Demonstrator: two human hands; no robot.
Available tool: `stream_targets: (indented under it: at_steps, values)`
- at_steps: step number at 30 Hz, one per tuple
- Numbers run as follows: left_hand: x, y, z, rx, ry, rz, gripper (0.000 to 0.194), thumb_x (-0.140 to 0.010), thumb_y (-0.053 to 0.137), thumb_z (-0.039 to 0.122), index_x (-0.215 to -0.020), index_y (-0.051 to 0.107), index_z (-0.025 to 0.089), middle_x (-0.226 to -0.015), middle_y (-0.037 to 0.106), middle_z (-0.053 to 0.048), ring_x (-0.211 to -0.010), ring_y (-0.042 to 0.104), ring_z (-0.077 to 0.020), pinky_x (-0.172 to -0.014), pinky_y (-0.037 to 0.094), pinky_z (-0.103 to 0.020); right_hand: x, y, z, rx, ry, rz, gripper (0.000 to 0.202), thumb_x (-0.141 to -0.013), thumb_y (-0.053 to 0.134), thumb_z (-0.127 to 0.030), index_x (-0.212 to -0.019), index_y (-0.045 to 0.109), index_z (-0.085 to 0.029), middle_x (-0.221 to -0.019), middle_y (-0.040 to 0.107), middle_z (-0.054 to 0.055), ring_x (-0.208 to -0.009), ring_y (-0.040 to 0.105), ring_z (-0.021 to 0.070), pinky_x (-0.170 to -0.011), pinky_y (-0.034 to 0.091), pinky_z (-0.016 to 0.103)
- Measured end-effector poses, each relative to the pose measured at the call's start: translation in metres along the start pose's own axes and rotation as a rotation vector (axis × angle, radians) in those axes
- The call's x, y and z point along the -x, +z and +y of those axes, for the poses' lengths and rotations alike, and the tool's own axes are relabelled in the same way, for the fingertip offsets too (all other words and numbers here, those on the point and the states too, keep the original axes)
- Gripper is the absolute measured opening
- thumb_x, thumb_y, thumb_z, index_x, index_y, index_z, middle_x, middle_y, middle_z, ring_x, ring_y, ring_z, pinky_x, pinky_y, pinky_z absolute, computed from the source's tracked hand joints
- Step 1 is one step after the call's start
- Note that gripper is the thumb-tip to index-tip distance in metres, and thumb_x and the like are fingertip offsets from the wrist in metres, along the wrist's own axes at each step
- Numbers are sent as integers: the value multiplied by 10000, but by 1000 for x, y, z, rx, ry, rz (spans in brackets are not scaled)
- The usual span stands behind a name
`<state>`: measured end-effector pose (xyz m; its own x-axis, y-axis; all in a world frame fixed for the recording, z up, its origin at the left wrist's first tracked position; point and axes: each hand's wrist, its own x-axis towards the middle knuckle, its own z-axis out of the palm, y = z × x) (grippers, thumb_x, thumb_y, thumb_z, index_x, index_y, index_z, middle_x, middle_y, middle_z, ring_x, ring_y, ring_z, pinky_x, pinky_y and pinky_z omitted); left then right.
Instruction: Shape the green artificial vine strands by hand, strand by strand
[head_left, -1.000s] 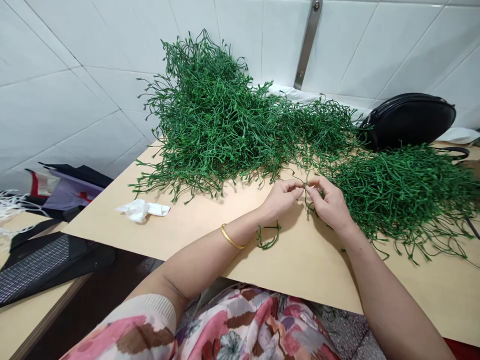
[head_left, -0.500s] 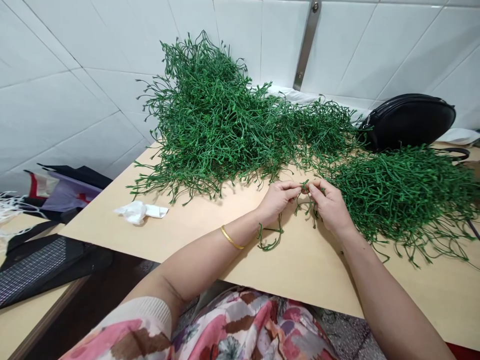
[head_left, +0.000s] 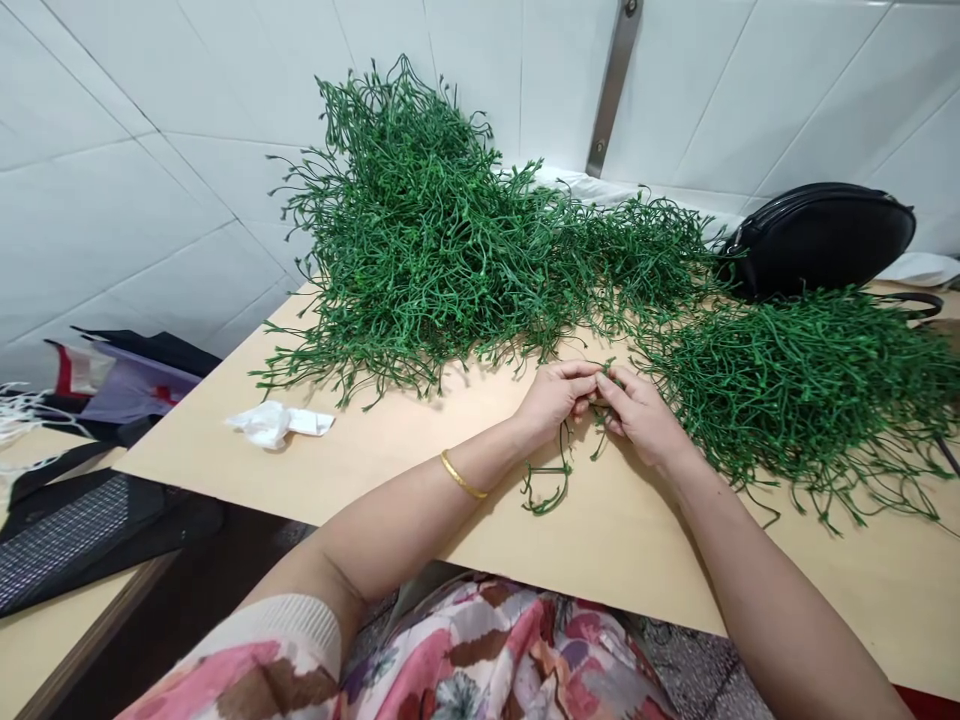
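My left hand (head_left: 553, 398) and my right hand (head_left: 637, 408) meet over the tabletop, fingertips touching. Both are closed in a pinch on thin green artificial plant stems (head_left: 550, 495), whose loose ends hang below my left hand. A short bit of stem also pokes out above and below my right fingers. The exact join between the fingertips is hidden. Behind my hands rises a large tangled pile of green plastic stems (head_left: 427, 230). Just right of my right hand lies a second heap of the same stems (head_left: 810, 385).
On the pale table (head_left: 450, 530), a crumpled white tissue (head_left: 274, 424) lies to the left. A black bag (head_left: 821, 240) stands at the back right against the tiled wall. Black and purple bags (head_left: 135, 375) are past the table's left edge.
My right hand has moved left and closed in against my left fingertips. The stems hanging between the hands are now mostly covered; the loop under my left hand has shifted slightly.
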<state>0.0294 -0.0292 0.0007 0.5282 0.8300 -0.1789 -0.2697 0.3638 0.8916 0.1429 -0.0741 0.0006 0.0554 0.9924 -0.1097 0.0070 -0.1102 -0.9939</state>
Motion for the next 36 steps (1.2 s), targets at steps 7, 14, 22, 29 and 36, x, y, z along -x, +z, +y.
stream_targets:
  at_steps: [7, 14, 22, 29, 36]
  values:
    - [0, 0, 6, 76, -71, 63, 67, -670, 562, 55, -701, 559, 114, -526, 457, 41, -372, 361, -14, -374, 257, -162, 3, -7, 1, 715, -258, 220, 237, -853, 419, -380, -851, 554, -185, -582, 501, -16, -533, 439, 110, -527, 324, 232]
    - [4, 0, 13, 84, -116, 60, 60, -642, 570, 75, -654, 541, 127, -452, 316, 80, -346, 208, 1, -371, 87, -178, 5, -8, -3, 998, -324, 238, 273, -869, 354, -332, -947, 570, -185, -683, 602, 37, -578, 505, 150, -549, 305, 242]
    - [4, 1, 9, 72, -118, 111, 82, -621, 585, 82, -647, 530, 136, -452, 361, 74, -343, 220, -4, -374, 95, -191, 8, -6, -5, 1298, -318, 209, 287, -879, 326, -311, -902, 583, -186, -590, 581, 35, -494, 449, 144, -508, 220, 246]
    - [5, 7, 9, 50, -79, 185, 84, -633, 544, 71, -617, 501, 141, -414, 316, 81, -334, 209, -12, -372, 92, -193, 11, -2, -11, 1413, -345, 157, 248, -843, 363, -238, -885, 602, -190, -661, 625, 48, -498, 438, 125, -514, 192, 255]
    - [-6, 1, 12, 51, -78, 221, 138, -637, 546, 75, -576, 450, 154, -418, 317, 83, -365, 245, -25, -407, 159, -189, 31, 13, -25, 908, -451, -116, 228, -852, 376, -276, -773, 575, -196, -560, 504, -11, -496, 385, 104, -501, 278, 225]
